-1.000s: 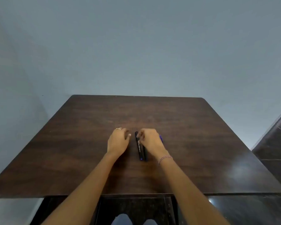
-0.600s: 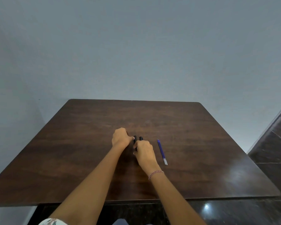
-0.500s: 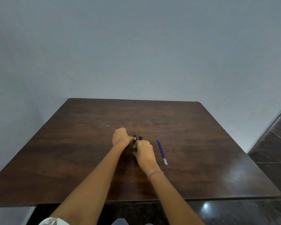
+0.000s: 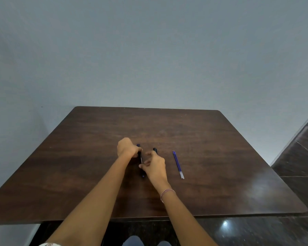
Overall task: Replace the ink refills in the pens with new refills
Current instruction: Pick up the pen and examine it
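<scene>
Both hands work over the middle of the dark brown wooden tabletop [image 4: 220, 157]. The left hand [image 4: 127, 148] is curled closed around the far part of a slim black pen [image 4: 140, 159], and the right hand [image 4: 154, 166] pinches the same pen's near part between thumb and forefinger, its other fingers loosely spread. The pen's near tip pokes out just below the right grip, low over the wood or on it; I cannot tell which. A second black pen [image 4: 155, 150] lies just beyond the right hand's knuckles, mostly hidden by them. Well off to the right of that grip lie two thin blue refills with clear ends [image 4: 178, 165], side by side and touching.

It looks like the barrel is about to be twisted apart. If the halves come free with a jerk, a small part inside could drop and be lost against the dark wood. The right wrist could also knock the hidden pen and set it rolling. A pull along a slant might bend the old refill as it comes out.
</scene>
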Motion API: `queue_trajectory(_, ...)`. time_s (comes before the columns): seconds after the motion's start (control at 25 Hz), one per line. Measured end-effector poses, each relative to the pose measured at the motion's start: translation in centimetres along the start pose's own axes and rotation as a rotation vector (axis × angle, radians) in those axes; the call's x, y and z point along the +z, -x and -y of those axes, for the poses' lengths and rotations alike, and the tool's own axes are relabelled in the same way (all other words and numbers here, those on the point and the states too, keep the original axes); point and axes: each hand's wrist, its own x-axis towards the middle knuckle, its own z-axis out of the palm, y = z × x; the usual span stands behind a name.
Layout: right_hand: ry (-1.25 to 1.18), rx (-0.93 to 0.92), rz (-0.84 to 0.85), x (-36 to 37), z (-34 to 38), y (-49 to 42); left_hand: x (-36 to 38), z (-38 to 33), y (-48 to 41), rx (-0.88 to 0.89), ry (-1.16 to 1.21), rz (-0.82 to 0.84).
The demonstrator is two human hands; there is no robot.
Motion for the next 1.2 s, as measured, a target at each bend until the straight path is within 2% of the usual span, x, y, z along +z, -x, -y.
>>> queue_trajectory(0.12, -0.268, 0.078, 0.018, 0.6, 0.2, 1.3, -1.6, 1.3, -0.2, 0.029, 0.276, 0.029)
queue_trajectory(0.2, -0.537, 0.156, 0.104, 1.0, 0.4, 2.0, -2.4, 2.1, 0.4, 0.024, 0.507, 0.074)
queue_trajectory(0.28, -0.762, 0.195, 0.194, 1.2, 0.7, 2.7, -2.9, 3.1, 1.3, 0.028, 0.624, 0.133)
queue_trajectory(0.44, -0.856, 0.143, 0.324, 1.6, 0.8, 4.4, -3.1, 5.3, 3.4, -0.018, 0.844, 0.317)
queue_trajectory(0.56, -0.844, 0.107, 0.414, 2.0, 0.4, 5.4, -3.2, 6.2, 4.6, 0.035, 0.985, 0.388)
queue_trajectory(0.68, -0.839, 0.085, 0.45, 2.5, 0.0, 6.0, -3.7, 6.2, 5.5, 0.113, 0.999, 0.44)
queue_trajectory(0.92, -0.789, -0.053, 0.254, 3.7, -0.9, 6.4, -3.2, 5.5, 6.9, 0.208, 0.98, 0.443)
queue_trajectory(1.08, -0.87, -0.03, 0.391, 2.8, -0.7, 6.4, -3.0, 4.5, 7.6, 0.231, 0.919, 0.424)
queue_trajectory(1.2, -1.019, 0.048, 0.523, 1.5, -0.6, 5.7, -3.4, 4.2, 7.4, 0.175, 0.85, 0.503)
